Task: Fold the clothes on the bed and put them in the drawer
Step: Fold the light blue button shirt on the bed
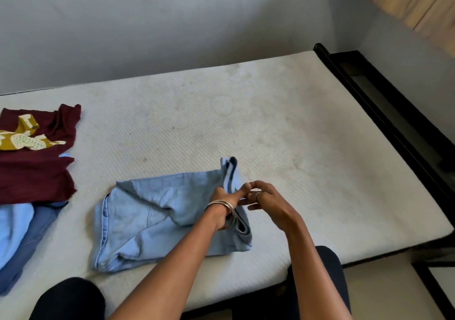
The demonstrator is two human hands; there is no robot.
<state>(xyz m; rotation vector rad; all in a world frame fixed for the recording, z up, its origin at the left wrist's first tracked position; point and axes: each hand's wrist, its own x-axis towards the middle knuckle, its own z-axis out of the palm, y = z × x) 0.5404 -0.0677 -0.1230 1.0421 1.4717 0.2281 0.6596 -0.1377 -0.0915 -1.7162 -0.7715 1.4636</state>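
Observation:
Light blue jeans (147,218) lie partly folded on the white mattress (283,127), near its front edge. My left hand (225,197), with bangles on the wrist, grips the denim at the garment's right end, where a strip of fabric sticks up. My right hand (264,199) is just right of it, fingers curled and pinching the same end; the exact grip is partly hidden behind the left hand. A maroon shirt with a yellow print (37,157) lies flat at the far left. Below it sit more blue clothes (17,233). No drawer is in view.
The bed's dark frame (384,112) runs along the right side, with a wall behind and a curtain (418,1) at top right. My knees (69,300) are against the front edge of the bed. Bare mattress spreads behind and to the right of the jeans.

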